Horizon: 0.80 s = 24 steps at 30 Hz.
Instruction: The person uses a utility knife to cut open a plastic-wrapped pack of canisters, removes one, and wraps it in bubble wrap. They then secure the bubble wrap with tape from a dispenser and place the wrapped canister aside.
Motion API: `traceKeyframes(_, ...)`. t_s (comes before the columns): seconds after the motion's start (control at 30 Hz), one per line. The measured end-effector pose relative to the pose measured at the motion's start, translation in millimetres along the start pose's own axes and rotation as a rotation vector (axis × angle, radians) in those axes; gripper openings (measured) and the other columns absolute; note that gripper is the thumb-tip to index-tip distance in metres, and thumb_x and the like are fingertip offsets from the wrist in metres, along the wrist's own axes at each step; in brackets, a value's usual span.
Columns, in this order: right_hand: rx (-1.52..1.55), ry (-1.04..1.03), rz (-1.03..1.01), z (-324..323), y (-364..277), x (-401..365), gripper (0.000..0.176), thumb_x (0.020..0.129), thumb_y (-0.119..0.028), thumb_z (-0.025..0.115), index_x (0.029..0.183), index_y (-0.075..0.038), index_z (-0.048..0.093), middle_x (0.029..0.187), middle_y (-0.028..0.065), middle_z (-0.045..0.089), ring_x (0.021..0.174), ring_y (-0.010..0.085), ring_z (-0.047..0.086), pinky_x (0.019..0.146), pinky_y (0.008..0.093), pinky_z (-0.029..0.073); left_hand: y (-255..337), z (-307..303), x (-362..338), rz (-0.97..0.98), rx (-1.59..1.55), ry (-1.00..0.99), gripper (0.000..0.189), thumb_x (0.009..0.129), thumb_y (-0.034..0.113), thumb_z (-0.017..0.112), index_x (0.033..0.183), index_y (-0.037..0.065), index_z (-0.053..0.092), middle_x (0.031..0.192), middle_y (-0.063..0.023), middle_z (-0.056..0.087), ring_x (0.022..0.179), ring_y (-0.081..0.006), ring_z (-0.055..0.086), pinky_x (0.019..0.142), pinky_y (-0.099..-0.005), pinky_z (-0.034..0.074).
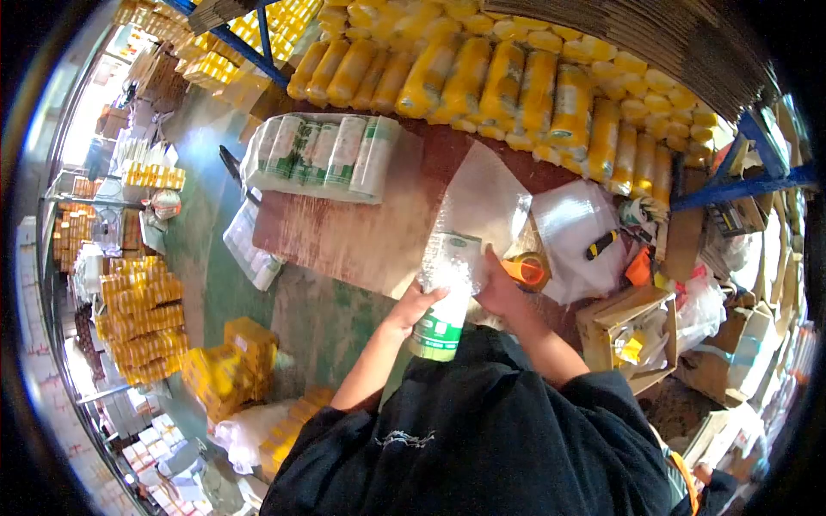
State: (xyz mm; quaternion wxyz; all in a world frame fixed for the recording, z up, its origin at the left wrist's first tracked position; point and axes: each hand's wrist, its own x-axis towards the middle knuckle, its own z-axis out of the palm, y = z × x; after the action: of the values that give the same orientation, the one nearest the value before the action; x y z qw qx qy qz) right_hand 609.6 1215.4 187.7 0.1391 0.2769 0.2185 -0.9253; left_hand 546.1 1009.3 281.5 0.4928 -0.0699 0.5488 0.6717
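In front of my body I hold a green and white cylindrical canister point(437, 334), tilted, its upper part covered by clear bubble wrap point(482, 185). My left hand point(415, 308) is closed around the canister's left side, thumb on top. On the other side, my right hand point(501, 291) grips the bubble wrap against the canister; some of its fingers are hidden. The loose end of the wrap spreads away from me over the table. Right of my right hand lies an orange tape dispenser point(527, 272).
Wrapped green and white canisters point(318, 155) lie at the table's point(327, 232) far left. Bubble wrap sheets point(572, 228) and a yellow-black utility knife point(602, 246) are at right. Yellow wrapped packs point(508, 86) line the far edge. An open cardboard box point(602, 331) stands near my right elbow.
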Motion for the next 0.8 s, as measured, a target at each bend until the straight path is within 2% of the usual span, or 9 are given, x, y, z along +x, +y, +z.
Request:
traceKeyframes(0.03,0.008,-0.099,-0.002,1.6,6.3,13.5,0.062,0.104,-0.051,0.053,0.146,-0.005,0.048,0.134,0.0214,0.061,0.125,0.0314,0.061,0.110,0.0447,0.047,-4.4,-1.9,-2.7,-0.028,-0.017,0.011,0.056,0.091,0.022,0.077,0.139,0.006,0.053,0.121,-0.0086,0.069,0.108,-0.0207,0.068,0.093,-0.0373,0.056)
traceKeyframes(0.1,-0.658,-0.161,-0.116,-3.4,9.4,18.0,0.070,0.097,-0.014,0.071,0.155,-0.008,0.034,0.137,0.0142,0.060,0.121,0.0198,0.062,0.106,0.0340,0.049,-20.6,-7.7,-12.8,-0.082,-0.052,0.035,0.048,0.092,0.024,0.076,0.131,0.002,0.060,0.114,-0.0092,0.072,0.107,-0.0214,0.069,0.091,-0.0381,0.058)
traceKeyframes(0.17,-1.532,-0.096,-0.283,67.8,-26.9,-39.9,0.077,0.092,-0.006,0.075,0.156,-0.008,0.033,0.137,0.0141,0.060,0.119,0.0192,0.063,0.103,0.0330,0.051,-38.1,-35.5,-30.3,-0.106,-0.209,-0.157,0.064,0.090,0.037,0.077,0.140,0.006,0.052,0.131,-0.0125,0.065,0.119,-0.0246,0.064,0.099,-0.0441,0.053)
traceKeyframes(0.23,-0.409,-0.081,0.185,-12.9,26.8,17.3,0.062,0.095,-0.018,0.073,0.148,-0.007,0.046,0.129,0.0134,0.066,0.112,0.0212,0.067,0.098,0.0350,0.055,-44.1,-66.5,-47.1,-0.127,-0.383,-0.345,0.075,0.090,0.045,0.076,0.148,0.011,0.044,0.141,-0.0132,0.058,0.130,-0.0270,0.057,0.106,-0.0473,0.048)
traceKeyframes(0.3,-0.228,0.016,0.458,34.2,13.7,-3.8,0.054,0.097,-0.026,0.071,0.143,-0.006,0.052,0.123,0.0123,0.069,0.109,0.0225,0.069,0.096,0.0361,0.057,-48.4,-75.9,-43.3,-0.020,-0.432,-0.036,0.072,0.097,0.055,0.063,0.150,0.012,0.042,0.144,-0.0153,0.056,0.133,-0.0300,0.055,0.107,-0.0495,0.047)
traceKeyframes(0.47,-0.591,0.020,0.661,57.5,25.2,-25.8,0.058,0.099,-0.044,0.067,0.140,-0.005,0.056,0.129,0.0094,0.067,0.112,0.0198,0.066,0.098,0.0364,0.054,-67.2,-75.0,28.0,-0.134,-0.607,0.073,0.069,0.102,0.058,0.051,0.146,0.005,0.047,0.139,-0.0196,0.059,0.125,-0.0325,0.060,0.104,-0.0479,0.052)
traceKeyframes(0.57,-0.696,-0.032,0.509,47.3,36.8,-36.3,0.062,0.098,-0.044,0.068,0.143,-0.004,0.052,0.133,0.0095,0.065,0.116,0.0173,0.063,0.097,0.0340,0.053,-82.6,-63.6,35.2,-0.263,-0.636,-0.037,0.070,0.103,0.056,0.050,0.147,0.002,0.046,0.140,-0.0221,0.057,0.125,-0.0331,0.061,0.103,-0.0495,0.052)
traceKeyframes(0.67,-0.731,-0.123,0.491,74.6,0.2,-67.7,0.061,0.099,-0.045,0.066,0.143,-0.005,0.053,0.130,0.0102,0.066,0.114,0.0202,0.065,0.096,0.0357,0.053,-70.9,-25.1,-21.1,0.149,-0.597,0.027,0.069,0.102,0.051,0.052,0.150,0.002,0.044,0.137,-0.0253,0.059,0.125,-0.0358,0.061,0.106,-0.0533,0.049)
traceKeyframes(0.8,-0.575,0.106,0.642,10.1,4.5,-25.6,0.059,0.099,-0.052,0.062,0.138,-0.008,0.057,0.124,0.0110,0.069,0.111,0.0229,0.067,0.093,0.0389,0.056,-79.0,-59.7,23.0,-0.133,-0.773,0.022,0.064,0.102,0.049,0.053,0.147,0.003,0.049,0.132,-0.0238,0.063,0.119,-0.0376,0.064,0.104,-0.0531,0.051)
